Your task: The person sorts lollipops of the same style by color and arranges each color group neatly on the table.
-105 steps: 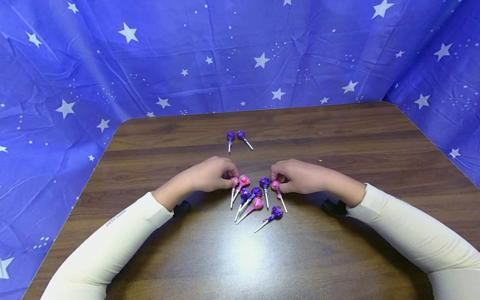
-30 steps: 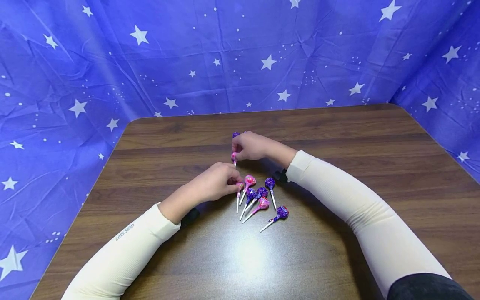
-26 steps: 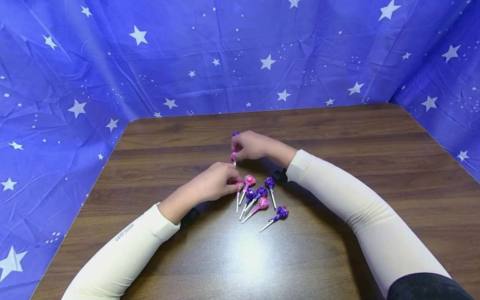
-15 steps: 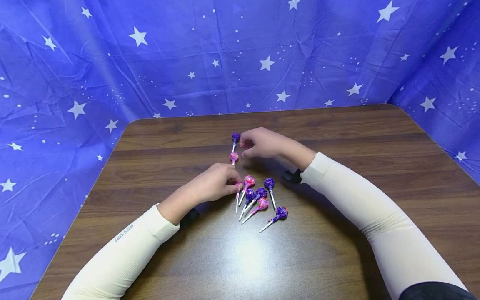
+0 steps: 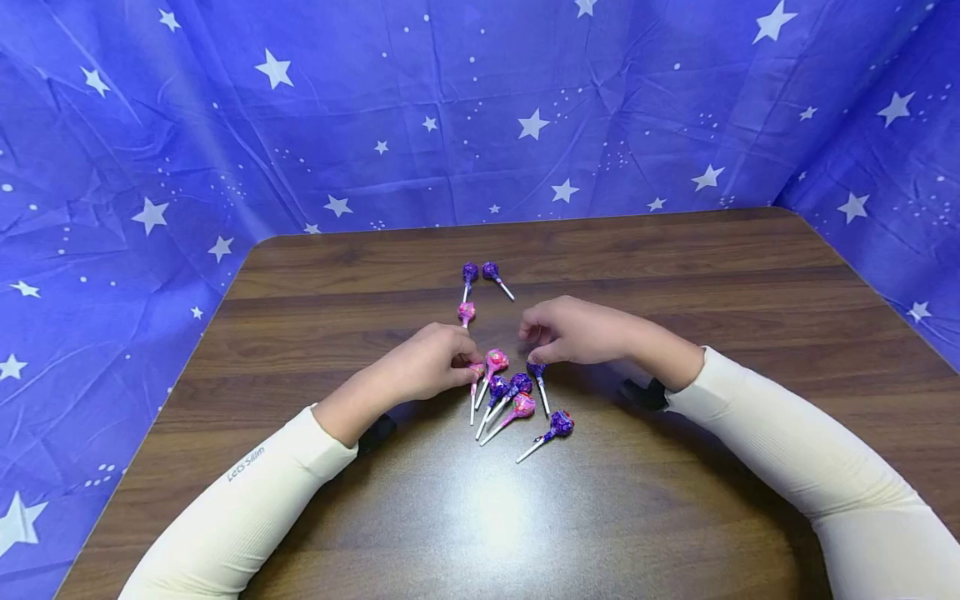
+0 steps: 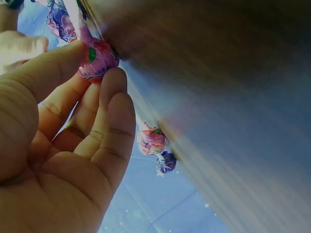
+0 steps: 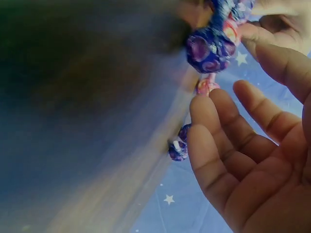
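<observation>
Between both hands [image 5: 423, 362], wrapped lollipops [image 5: 496, 361]

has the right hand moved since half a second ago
Yes: the right hand has moved rightward and toward the person, away from the far table edge.

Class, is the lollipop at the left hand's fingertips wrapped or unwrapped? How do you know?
Wrapped: the left wrist view shows the lollipop covered in pink wrapping with a green patch.

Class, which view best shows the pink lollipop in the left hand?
Left wrist: the pink lollipop appears largest, its green mark visible. The head view shows its stick, the left hand partly hiding its top. Right wrist: not surely identifiable.
</observation>
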A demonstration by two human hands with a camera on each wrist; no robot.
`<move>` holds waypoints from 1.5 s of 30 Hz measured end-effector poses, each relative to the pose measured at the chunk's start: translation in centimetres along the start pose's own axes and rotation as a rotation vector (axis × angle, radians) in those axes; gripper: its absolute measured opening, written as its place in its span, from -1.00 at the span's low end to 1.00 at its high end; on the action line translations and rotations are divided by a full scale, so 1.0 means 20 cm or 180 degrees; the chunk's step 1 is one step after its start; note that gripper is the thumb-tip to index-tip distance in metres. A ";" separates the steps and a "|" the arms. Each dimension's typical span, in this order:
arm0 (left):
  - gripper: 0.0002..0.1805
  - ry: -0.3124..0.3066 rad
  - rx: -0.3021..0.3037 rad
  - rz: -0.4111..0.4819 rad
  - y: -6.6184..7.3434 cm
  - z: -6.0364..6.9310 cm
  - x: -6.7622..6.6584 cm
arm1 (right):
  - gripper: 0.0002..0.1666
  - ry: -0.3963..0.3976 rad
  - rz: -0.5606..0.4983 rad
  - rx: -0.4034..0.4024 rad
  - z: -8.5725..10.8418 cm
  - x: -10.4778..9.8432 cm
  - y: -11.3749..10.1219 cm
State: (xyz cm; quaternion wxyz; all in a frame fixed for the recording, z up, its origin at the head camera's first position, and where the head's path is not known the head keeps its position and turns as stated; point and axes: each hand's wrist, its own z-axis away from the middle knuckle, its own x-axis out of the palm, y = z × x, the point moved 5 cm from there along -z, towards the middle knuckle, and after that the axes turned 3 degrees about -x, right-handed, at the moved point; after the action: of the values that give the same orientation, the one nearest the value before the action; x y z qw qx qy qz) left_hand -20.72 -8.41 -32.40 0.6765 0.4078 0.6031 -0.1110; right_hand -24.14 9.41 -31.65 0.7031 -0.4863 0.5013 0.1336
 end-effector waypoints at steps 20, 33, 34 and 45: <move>-0.96 -0.0033 0.0030 -0.0076 0.01 -0.01 0.00 | -0.87 -0.0109 0.0211 0.0084 0.05 0.09 0.00; -0.91 0.0014 -0.0002 -0.0021 -0.04 -0.12 -0.11 | -0.87 -0.0067 0.0231 0.0097 0.05 0.09 0.01; -0.91 0.0048 -0.0023 -0.0013 -0.04 -0.14 -0.13 | -0.87 -0.0065 0.0227 0.0100 0.05 0.09 0.01; -0.86 0.0171 -0.0363 0.0057 -0.15 -0.39 -0.16 | -0.86 -0.0060 0.0228 0.0093 0.06 0.09 0.01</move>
State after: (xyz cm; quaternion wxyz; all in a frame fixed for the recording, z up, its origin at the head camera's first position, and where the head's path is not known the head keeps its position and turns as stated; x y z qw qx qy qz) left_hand -29.07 -6.01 -30.28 0.6831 0.3768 0.6227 -0.0594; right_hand -22.77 9.85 -33.24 0.7096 -0.4564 0.5137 0.1559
